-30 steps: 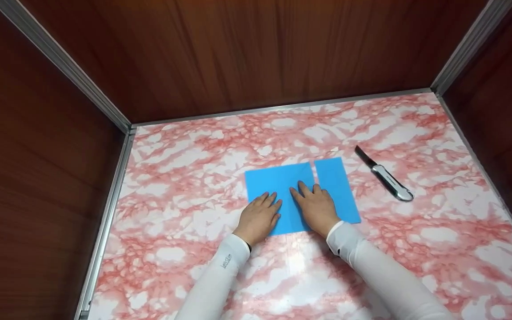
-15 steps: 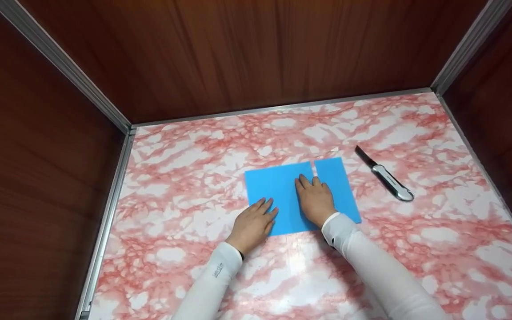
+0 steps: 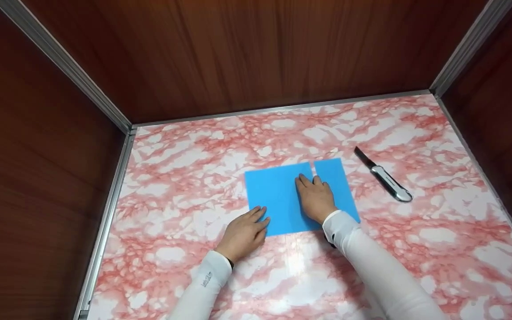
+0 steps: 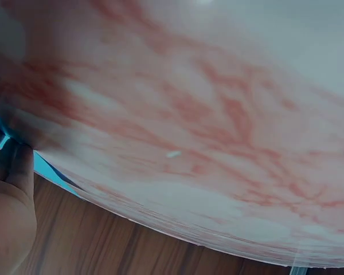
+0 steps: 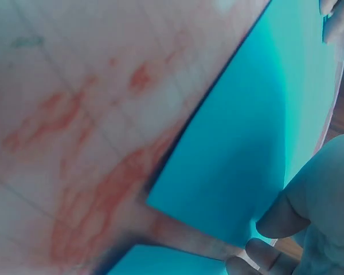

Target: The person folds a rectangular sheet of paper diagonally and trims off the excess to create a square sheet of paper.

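A blue sheet (image 3: 278, 186) lies flat on the table, and a narrower blue strip (image 3: 337, 180) lies to its right across a thin gap. My right hand (image 3: 317, 199) rests on the sheet's right part with fingers extended, reaching over to the gap. In the right wrist view, its thumb (image 5: 281, 217) lies at the sheet's edge near the gap. My left hand (image 3: 243, 233) is at the sheet's lower left corner, fingertips over the edge and fingers spread; in the left wrist view the hand (image 4: 8, 212) shows only at the left border.
To the right of the strip lies a box cutter (image 3: 388, 182) with its dark blade out, pointing up and left. The table (image 3: 185, 186) has a red and white marbled top. Brown wood-grain panels (image 3: 247, 58) with metal edging enclose the back and both sides.
My left hand has slid down and left from the sheet to its lower left corner. The right hand moved slightly up, its fingers drawn closer together. Sheet and strip stay in place.
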`<state>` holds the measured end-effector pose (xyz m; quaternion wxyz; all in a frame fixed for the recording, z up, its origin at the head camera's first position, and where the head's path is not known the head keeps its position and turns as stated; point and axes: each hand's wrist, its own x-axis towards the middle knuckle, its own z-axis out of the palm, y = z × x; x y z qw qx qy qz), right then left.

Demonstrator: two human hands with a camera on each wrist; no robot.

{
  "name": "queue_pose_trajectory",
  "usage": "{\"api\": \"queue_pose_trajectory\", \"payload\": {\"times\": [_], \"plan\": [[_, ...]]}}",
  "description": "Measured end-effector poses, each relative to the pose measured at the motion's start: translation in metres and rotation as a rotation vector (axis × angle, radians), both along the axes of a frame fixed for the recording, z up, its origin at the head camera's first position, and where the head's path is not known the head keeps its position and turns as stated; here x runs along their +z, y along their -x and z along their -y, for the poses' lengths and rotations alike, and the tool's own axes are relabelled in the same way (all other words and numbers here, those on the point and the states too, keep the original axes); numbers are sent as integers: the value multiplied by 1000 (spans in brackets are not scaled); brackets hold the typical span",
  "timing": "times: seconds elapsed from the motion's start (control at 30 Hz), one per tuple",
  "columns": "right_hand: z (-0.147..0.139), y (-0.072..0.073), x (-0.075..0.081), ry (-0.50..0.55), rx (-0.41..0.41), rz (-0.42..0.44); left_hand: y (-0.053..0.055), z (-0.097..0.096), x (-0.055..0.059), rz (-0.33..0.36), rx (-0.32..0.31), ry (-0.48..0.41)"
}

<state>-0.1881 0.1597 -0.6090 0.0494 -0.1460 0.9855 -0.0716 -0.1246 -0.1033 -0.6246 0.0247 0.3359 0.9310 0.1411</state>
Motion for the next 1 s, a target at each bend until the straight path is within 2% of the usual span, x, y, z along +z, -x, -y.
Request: {"api": "queue_pose_trajectory", "payload": {"times": [0.17, 0.27, 0.37, 0.57, 0.8, 1.0], "plan": [[-6, -3, 3, 33, 7, 17, 3, 2, 4, 68, 3, -12], [-13, -9, 6, 112, 12, -9, 5, 2, 7, 98, 22, -29], [-24, -16, 10, 191, 25, -70, 8, 3, 11, 103, 51, -51], [-61, -24, 16, 246, -2, -178, 18, 9, 26, 20, 164, -78], [-116, -34, 18, 263, -73, -275, 32, 24, 46, -92, 307, -52], [-150, -45, 19, 261, -119, -293, 40, 43, 52, -155, 392, -52]]}}
